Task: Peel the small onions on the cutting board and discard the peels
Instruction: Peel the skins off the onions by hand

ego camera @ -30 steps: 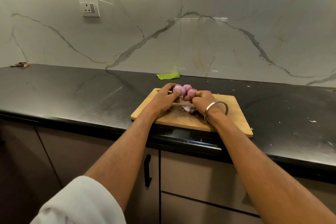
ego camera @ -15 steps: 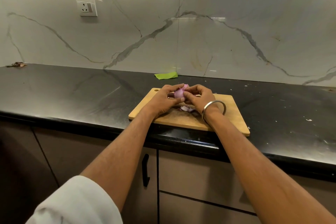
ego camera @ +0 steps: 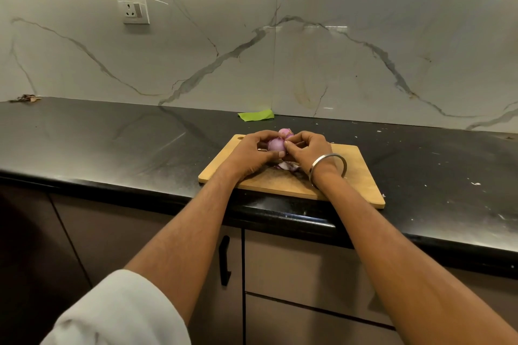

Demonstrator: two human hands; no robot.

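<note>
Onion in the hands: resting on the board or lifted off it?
Lifted. The onion sits between the left hand and right hand, above the peels on the cutting board.

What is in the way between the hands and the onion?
Nothing. The left hand already holds the onion above the board, and the right hand pinches at its skin. Another onion sits behind, and loose peels lie underneath.

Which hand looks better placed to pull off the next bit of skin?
Probably the right hand: its fingertips pinch at the onion, which the left hand grips steady.
</note>
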